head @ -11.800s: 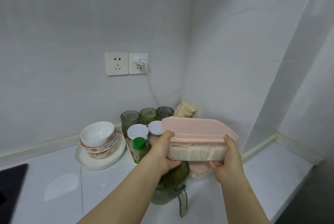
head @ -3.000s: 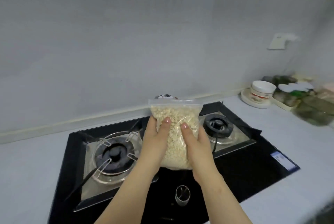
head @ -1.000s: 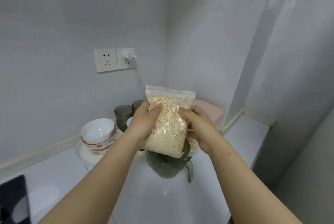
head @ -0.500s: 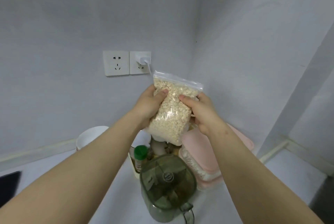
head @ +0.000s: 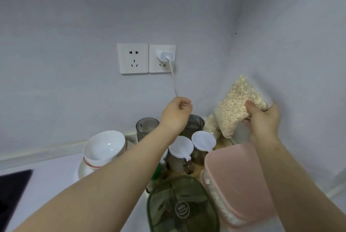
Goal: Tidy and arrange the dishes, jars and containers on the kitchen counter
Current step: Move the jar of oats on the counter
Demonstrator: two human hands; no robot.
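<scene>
My right hand grips a clear zip bag of oat flakes, held tilted against the right wall in the counter's corner, its lower end above the counter. My left hand pinches the white charger cable that hangs from the wall socket, above the grey-green glasses. Below the hands stand two white-lidded jars, a pink-lidded container and a green-lidded jug. Stacked white bowls sit on a plate at the left.
A double wall socket carries a white charger plug. A second bag of grain lies in the corner behind the jars. A green-capped bottle shows under my left forearm. The black hob's edge is at the far left.
My left hand has let go of the oat bag and taken hold of the charger cable. My right hand alone has carried the bag right and down into the corner.
</scene>
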